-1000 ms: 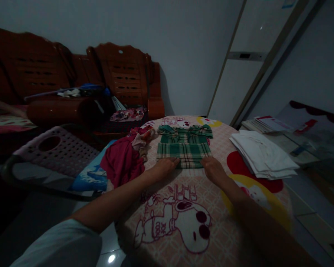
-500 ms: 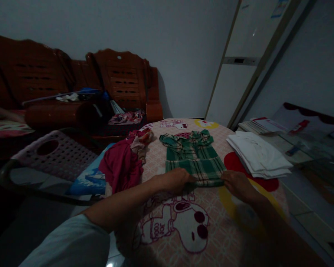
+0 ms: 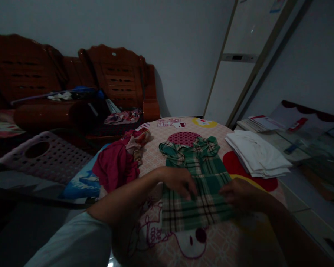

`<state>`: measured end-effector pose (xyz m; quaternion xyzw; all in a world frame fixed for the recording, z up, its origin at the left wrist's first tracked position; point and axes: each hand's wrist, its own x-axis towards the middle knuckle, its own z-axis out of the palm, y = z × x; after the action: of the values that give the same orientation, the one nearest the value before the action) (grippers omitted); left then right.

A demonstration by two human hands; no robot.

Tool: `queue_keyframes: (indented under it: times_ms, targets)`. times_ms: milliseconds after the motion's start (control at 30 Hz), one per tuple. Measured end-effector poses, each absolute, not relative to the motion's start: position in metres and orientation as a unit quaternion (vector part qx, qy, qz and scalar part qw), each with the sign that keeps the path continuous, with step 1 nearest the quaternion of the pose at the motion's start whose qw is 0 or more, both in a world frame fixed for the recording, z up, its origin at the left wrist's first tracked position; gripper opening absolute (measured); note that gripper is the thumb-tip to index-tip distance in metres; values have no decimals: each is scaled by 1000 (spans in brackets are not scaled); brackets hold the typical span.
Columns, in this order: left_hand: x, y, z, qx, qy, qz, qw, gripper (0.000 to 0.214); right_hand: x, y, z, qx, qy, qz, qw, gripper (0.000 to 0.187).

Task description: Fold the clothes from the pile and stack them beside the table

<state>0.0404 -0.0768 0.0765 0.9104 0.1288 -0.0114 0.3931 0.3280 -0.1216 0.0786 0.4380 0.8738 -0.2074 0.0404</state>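
A green plaid garment (image 3: 195, 168) with a ruffled top lies on the round table, spread out with its lower part toward me. Over its middle left hovers my left hand (image 3: 180, 181), fingers loosely apart and holding nothing that I can see. My right hand (image 3: 236, 193) is at the garment's right edge with bent fingers. Motion blurs that hand and the lower cloth, so whether it grips the fabric is unclear.
The patterned tablecloth (image 3: 153, 155) bears a crumpled magenta garment (image 3: 115, 163) at left and folded white cloths (image 3: 256, 152) at right. A pink woven chair (image 3: 47, 159) stands left; a glass-topped cabinet (image 3: 303, 148) is at right. Another person's arm (image 3: 1, 115) shows far left.
The lower part of the plaid garment, earlier folded under with both hands on the fold, now extends toward me. My left hand has come off the cloth's edge; the view shifted slightly.
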Motion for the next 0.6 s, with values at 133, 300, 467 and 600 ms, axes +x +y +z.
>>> queue_keyframes:
  times_ms: [133,300,467,600]
  targets:
    - [28,-11,70,869,438,136,183,22,301,-82,86,434,870,-197,-125,29]
    - [7,37,40,765,619,176,38,26,268,-22,72,449,870,-117,-169,28]
    - [-20,48,26,772,607,172,73,28,254,48,58,520,840,-29,-156,30]
    - [-31,50,34,777,597,181,86,27,251,91,42,569,812,4,-132,32]
